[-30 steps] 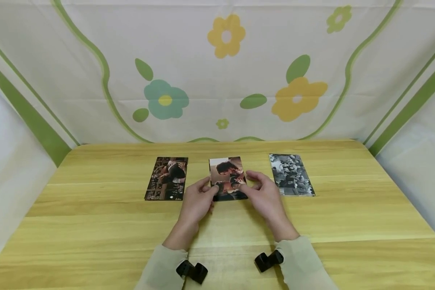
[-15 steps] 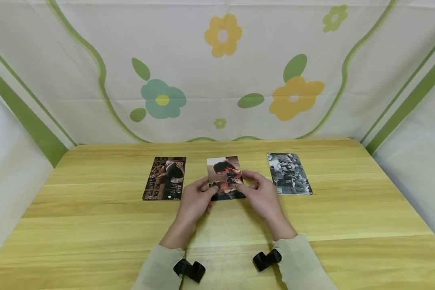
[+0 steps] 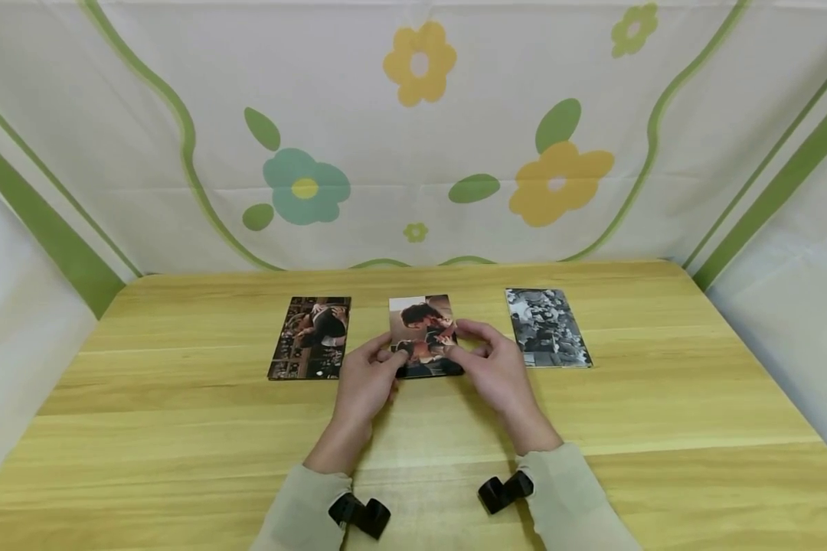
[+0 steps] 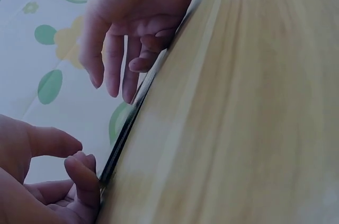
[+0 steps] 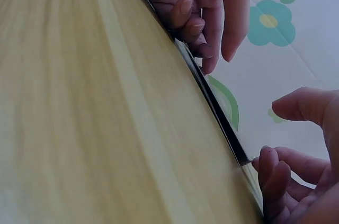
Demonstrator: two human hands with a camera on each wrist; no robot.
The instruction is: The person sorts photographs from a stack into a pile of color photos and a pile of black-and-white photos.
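Note:
A thin stack of photo prints (image 3: 420, 325) lies on the wooden table between both hands. Its top picture shows people close together in warm tones. At its left edge is my left hand (image 3: 367, 379), and at its right edge my right hand (image 3: 495, 367). From the left wrist, the left fingertips (image 4: 85, 181) touch the stack's dark side, with the thumb raised apart from them. The right wrist view shows the right hand (image 5: 307, 166) likewise, bent fingers at the stack's end and thumb held off above. The stack's long near edge (image 5: 220, 110) looks dark and even.
To the left lies another photo print (image 3: 310, 337) in dark brown tones. A black-and-white photo print (image 3: 548, 327) lies to the right. Behind the wooden table (image 3: 179, 444) hangs a white cloth (image 3: 365, 99) with flowers. Both sleeves carry black wrist devices.
The head view has shifted slightly, moving the whole scene a little to the left. Both hands stay at the sides of the middle stack, nearly still.

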